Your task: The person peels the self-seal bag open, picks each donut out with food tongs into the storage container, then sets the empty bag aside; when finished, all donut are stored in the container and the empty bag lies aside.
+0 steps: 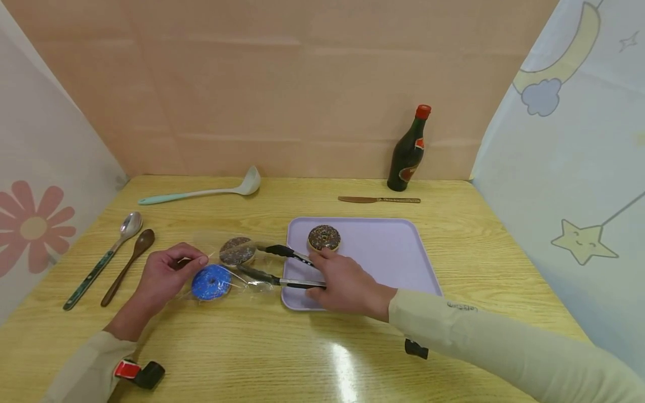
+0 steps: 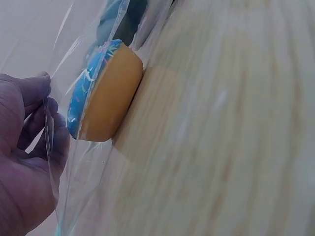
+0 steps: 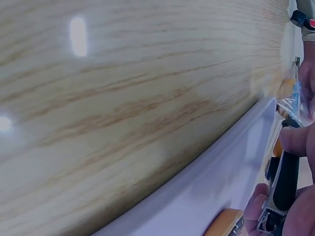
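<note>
My left hand (image 1: 168,274) pinches the edge of a clear plastic bag (image 1: 259,286); the left wrist view shows the film between thumb and fingers. Inside the bag lie a blue-iced donut (image 1: 210,282), nearest that hand, and a chocolate donut (image 1: 235,252) with sprinkles. My right hand (image 1: 347,282) grips a pair of tongs (image 1: 294,281) with metal arms and black ends, held over the left side of the lilac tray (image 1: 388,257). The tong tips are spread at the chocolate donut's right side; whether they touch it, I cannot tell. Another chocolate donut (image 1: 325,237) sits on the tray.
A metal spoon (image 1: 103,260) and a wooden spoon (image 1: 128,266) lie on the left. Behind are a ladle (image 1: 216,190), a knife (image 1: 378,200) and an upright dark bottle (image 1: 409,151). Fabric walls border the wooden table (image 1: 252,358) at the back and sides.
</note>
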`<state>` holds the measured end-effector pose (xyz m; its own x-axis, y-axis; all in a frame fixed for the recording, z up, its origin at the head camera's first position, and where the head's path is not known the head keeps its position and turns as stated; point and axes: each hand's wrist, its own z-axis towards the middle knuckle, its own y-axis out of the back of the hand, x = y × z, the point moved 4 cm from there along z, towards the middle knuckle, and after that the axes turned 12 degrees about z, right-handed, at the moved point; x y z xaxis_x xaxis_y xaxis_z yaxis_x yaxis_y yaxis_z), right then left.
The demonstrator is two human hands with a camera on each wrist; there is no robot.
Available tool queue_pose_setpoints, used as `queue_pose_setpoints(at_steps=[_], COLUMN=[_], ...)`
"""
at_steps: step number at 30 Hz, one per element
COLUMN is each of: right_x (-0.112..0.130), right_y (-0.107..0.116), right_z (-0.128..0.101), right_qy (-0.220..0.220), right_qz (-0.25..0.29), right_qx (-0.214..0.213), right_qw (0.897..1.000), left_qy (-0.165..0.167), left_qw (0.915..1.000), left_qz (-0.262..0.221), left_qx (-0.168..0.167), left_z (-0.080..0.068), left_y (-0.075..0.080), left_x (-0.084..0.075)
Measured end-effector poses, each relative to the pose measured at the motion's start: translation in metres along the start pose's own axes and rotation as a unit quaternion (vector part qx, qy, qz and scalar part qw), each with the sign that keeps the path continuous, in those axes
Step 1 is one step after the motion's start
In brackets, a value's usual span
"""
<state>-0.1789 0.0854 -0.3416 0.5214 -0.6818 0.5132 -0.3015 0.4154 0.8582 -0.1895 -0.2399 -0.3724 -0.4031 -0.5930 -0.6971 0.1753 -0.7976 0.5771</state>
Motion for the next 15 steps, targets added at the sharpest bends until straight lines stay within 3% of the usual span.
queue_pose_setpoints(at_steps=[15], right_x=[-0.010], right_y=[0.012], right_z=[-0.037], right_qy=[0.027], right_qz=[0.017], right_qx=[-0.038], right_qw=[0.999], left_qy=[0.003], left_qw=[0.9999], left_qz=[0.010], left_qx=[-0.011], left_z=[0.001], left_y=[0.000], left_x=[-0.001])
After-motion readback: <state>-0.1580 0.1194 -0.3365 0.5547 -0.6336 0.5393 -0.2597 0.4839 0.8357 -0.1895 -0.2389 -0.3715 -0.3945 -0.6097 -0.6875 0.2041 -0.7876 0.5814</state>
